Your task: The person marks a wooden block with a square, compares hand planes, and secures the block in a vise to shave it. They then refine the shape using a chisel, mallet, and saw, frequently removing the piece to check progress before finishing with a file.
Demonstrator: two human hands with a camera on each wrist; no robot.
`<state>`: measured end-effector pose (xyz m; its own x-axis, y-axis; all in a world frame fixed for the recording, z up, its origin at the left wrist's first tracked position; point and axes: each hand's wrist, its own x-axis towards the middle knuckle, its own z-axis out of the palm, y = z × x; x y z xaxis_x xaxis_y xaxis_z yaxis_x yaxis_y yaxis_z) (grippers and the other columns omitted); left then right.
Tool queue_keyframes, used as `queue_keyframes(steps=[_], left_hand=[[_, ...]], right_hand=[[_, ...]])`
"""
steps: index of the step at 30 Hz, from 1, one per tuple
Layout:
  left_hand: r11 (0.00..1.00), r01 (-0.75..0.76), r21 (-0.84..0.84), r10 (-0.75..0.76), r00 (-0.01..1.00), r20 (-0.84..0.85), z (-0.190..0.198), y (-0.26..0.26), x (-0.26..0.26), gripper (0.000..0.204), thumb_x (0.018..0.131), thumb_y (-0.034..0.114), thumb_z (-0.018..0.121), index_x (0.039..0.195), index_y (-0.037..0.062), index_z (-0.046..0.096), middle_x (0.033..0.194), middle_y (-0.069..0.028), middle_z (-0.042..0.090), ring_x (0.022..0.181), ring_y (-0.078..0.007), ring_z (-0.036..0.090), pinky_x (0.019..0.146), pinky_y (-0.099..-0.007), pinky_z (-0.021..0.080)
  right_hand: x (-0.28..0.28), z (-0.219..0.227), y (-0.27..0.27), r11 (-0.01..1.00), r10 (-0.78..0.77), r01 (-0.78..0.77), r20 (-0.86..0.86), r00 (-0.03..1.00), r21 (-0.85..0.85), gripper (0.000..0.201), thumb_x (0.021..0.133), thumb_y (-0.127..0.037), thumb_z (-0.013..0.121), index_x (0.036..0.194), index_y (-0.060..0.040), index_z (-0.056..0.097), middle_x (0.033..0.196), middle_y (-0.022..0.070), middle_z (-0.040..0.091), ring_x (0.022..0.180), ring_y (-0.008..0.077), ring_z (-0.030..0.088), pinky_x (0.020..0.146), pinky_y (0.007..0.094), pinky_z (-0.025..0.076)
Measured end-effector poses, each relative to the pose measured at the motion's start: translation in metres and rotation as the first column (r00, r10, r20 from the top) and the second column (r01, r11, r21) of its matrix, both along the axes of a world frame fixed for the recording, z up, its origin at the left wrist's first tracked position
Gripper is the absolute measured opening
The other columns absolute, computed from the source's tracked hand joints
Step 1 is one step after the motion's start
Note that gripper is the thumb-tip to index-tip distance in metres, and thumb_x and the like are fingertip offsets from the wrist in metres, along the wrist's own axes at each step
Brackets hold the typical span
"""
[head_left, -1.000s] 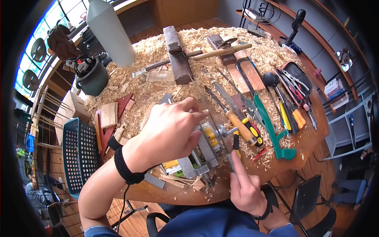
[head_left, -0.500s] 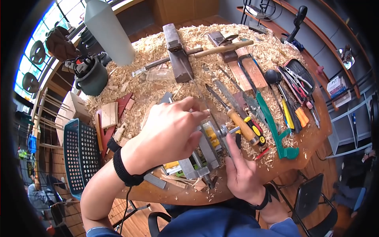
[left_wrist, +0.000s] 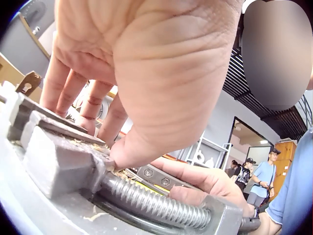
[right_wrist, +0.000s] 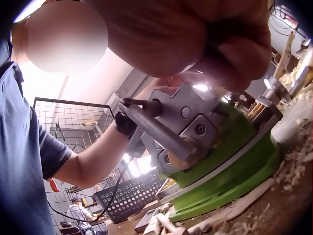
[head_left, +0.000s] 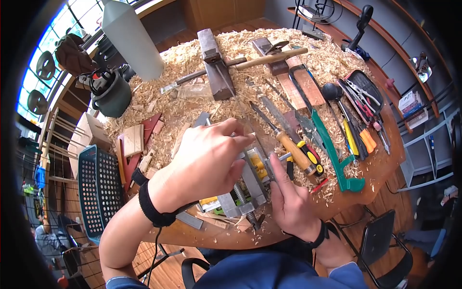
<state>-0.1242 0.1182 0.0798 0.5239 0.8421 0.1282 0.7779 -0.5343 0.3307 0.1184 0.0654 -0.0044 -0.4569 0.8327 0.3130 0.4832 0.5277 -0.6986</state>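
Note:
My right hand [head_left: 294,212] grips a long, thin metal file [head_left: 270,169] close to its near end, the index finger lying along it. The narrow shaft runs away past my left fingertips toward the wooden plane [head_left: 217,79]. My left hand [head_left: 207,156] is over the grey metal vise [head_left: 250,180]. In the left wrist view, the left thumb [left_wrist: 129,152] rests at the jaw block above the vise screw [left_wrist: 156,203], and the fingers [left_wrist: 93,105] reach down beyond the jaw plate. I cannot tell whether they pinch anything. The right wrist view shows the vise's green base [right_wrist: 220,161].
Wood shavings [head_left: 187,58] cover the table's far side. A mallet [head_left: 272,59] lies across the planes. To the right are a wooden-handled tool [head_left: 296,154], a green saw [head_left: 329,149] and pliers [head_left: 365,98]. A perforated basket [head_left: 98,188] and white bottle [head_left: 132,41] stand left.
My right hand has moved forward and slightly left, sliding the file farther away past the vise. The left hand stays in nearly the same place.

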Motion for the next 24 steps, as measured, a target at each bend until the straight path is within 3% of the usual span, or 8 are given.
queue_keyframes(steps=[4,7,10,12,14,16,17,24], left_hand=[[0.999,-0.036,-0.037,0.036,0.999,0.002,0.002,0.0,0.0,0.047,0.081,0.011,0.08,0.128,0.0042,0.078,0.117,-0.0135,0.073,0.094,-0.0377,0.075,0.081,-0.0468,0.06],[1.0,0.003,0.005,-0.003,1.0,0.016,0.0,0.003,-0.001,0.045,0.078,0.009,0.077,0.123,0.0025,0.079,0.11,-0.0159,0.073,0.087,-0.0361,0.076,0.076,-0.0465,0.062],[1.0,-0.01,-0.002,0.01,1.0,0.015,0.001,0.002,0.0,0.045,0.081,0.009,0.08,0.126,0.0049,0.079,0.116,-0.0133,0.074,0.091,-0.0374,0.076,0.08,-0.0453,0.061],[1.0,-0.006,-0.009,0.007,1.0,0.009,0.002,0.003,0.0,0.046,0.08,0.009,0.081,0.126,0.0049,0.079,0.116,-0.0133,0.074,0.091,-0.0375,0.076,0.081,-0.0452,0.061],[1.0,-0.001,-0.015,0.002,1.0,0.006,0.002,0.003,0.001,0.046,0.08,0.009,0.081,0.125,0.0049,0.079,0.116,-0.0134,0.074,0.092,-0.0376,0.076,0.081,-0.0452,0.061],[1.0,-0.013,-0.01,0.013,1.0,-0.005,0.002,0.002,0.002,0.047,0.079,0.009,0.082,0.125,0.0053,0.079,0.117,-0.0133,0.074,0.093,-0.0377,0.076,0.082,-0.0452,0.061],[1.0,-0.013,-0.005,0.013,1.0,-0.008,0.003,0.003,0.001,0.047,0.079,0.009,0.082,0.125,0.0053,0.079,0.117,-0.0133,0.074,0.093,-0.0377,0.076,0.082,-0.0452,0.061],[0.999,-0.004,-0.045,0.005,1.0,0.017,0.003,0.003,0.001,0.046,0.079,0.01,0.081,0.125,0.0064,0.08,0.115,-0.0129,0.074,0.092,-0.0375,0.076,0.081,-0.0451,0.061]], right_hand=[[0.0,-0.007,-0.013,0.998,-0.03,0.033,-0.046,0.998,0.058,0.07,0.097,0.01,0.062,0.163,0.0121,0.038,0.123,0.0351,0.073,0.08,0.0418,0.077,0.067,0.0462,0.061],[0.014,-0.002,-0.043,0.997,-0.052,0.054,-0.031,0.998,0.052,0.067,0.094,0.013,0.061,0.158,0.0171,0.041,0.129,0.0374,0.07,0.085,0.0426,0.079,0.072,0.0462,0.063],[0.025,0.004,-0.056,0.997,-0.043,0.044,-0.025,0.999,0.063,0.059,0.097,0.012,0.057,0.153,0.0232,0.043,0.128,0.0435,0.068,0.09,0.0441,0.081,0.074,0.0415,0.063],[0.025,0.008,-0.06,0.998,-0.036,0.036,-0.013,0.999,0.058,0.062,0.093,0.015,0.06,0.153,0.0224,0.043,0.133,0.0388,0.069,0.097,0.0446,0.08,0.084,0.0448,0.065],[0.013,0.007,-0.043,0.994,-0.054,0.056,-0.021,0.998,0.091,0.063,0.094,0.013,0.06,0.155,0.0196,0.043,0.132,0.0387,0.069,0.093,0.0445,0.079,0.079,0.0454,0.064],[0.004,0.008,-0.018,0.997,-0.039,0.039,0.002,0.999,-0.063,0.065,0.096,0.011,0.061,0.158,0.0158,0.042,0.13,0.0384,0.069,0.088,0.0445,0.079,0.073,0.0461,0.062],[-0.005,0.001,-0.006,0.999,-0.037,0.039,-0.071,0.997,0.028,0.068,0.097,0.009,0.062,0.161,0.0125,0.041,0.128,0.0382,0.069,0.083,0.0435,0.078,0.068,0.0468,0.06],[0.009,-0.004,-0.03,0.992,-0.068,0.074,-0.061,0.996,0.106,0.07,0.096,0.011,0.062,0.162,0.0119,0.039,0.127,0.036,0.071,0.086,0.0436,0.079,0.072,0.047,0.062]])
